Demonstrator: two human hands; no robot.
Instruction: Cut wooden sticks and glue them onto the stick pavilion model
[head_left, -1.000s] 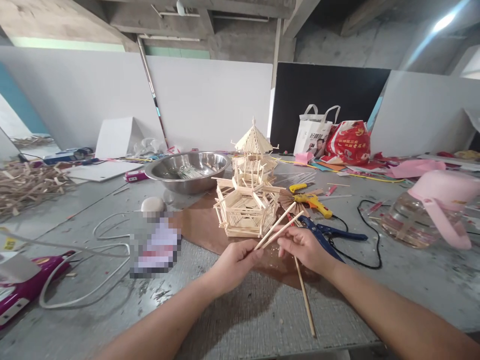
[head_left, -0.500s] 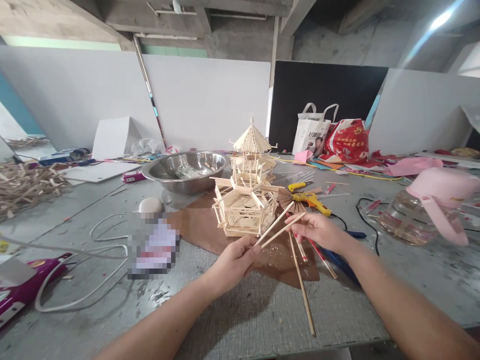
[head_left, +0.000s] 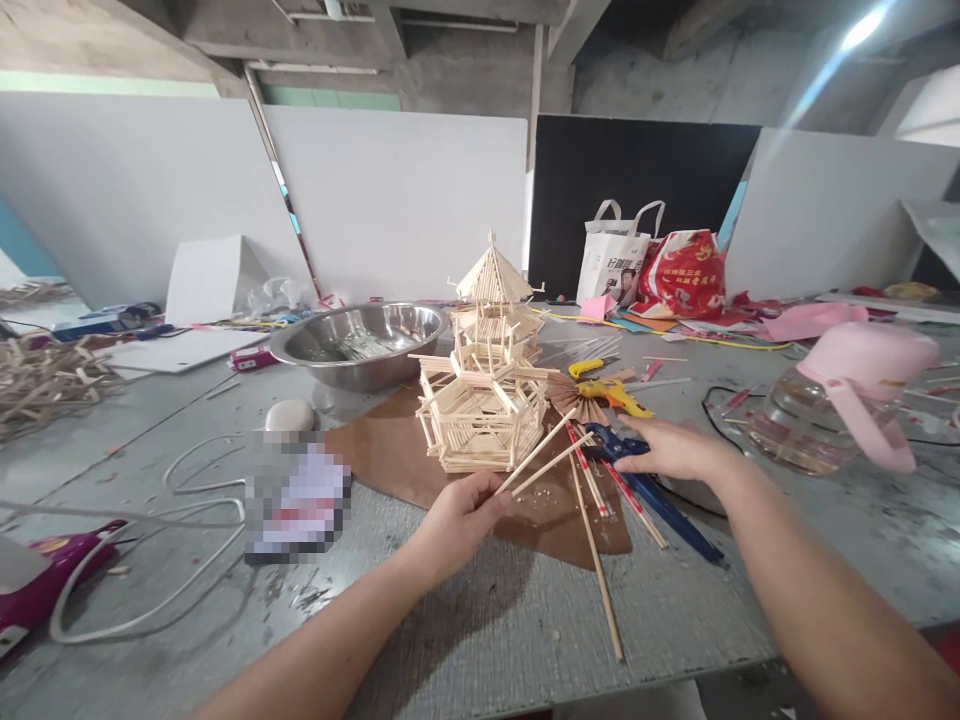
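"Hands first. Where were they?"

"Apart. The left hand (head_left: 463, 512) was pinched on two thin, pale wooden sticks (head_left: 553, 464), free ends spread in a narrow V. The right hand (head_left: 671, 447) was at a blue, long-handled, plier-like tool (head_left: 677, 517), thumb and fingers around its upper part. Couldn't tell whether they had closed on it."

"And the tower?"

"A tiered, pale wooden stick tower with a pointed roof (head_left: 487, 425). Stood upright on a flat brown sheet (head_left: 375, 448), just beyond the left hand, the held sticks slanting in front of its lower right side."

"Near the tool?"

"Red-and-white-marked sticks (head_left: 639, 510) just left of it; a yellow glue gun (head_left: 613, 393) behind. One long, bare wooden stick (head_left: 602, 580) ran off the brown sheet toward the near edge of the grey bench (head_left: 517, 650)."

"Farther out?"

"Round stainless-steel basin (head_left: 356, 376) behind the tower, left. Clear jug with a pink lid (head_left: 806, 425), far right."
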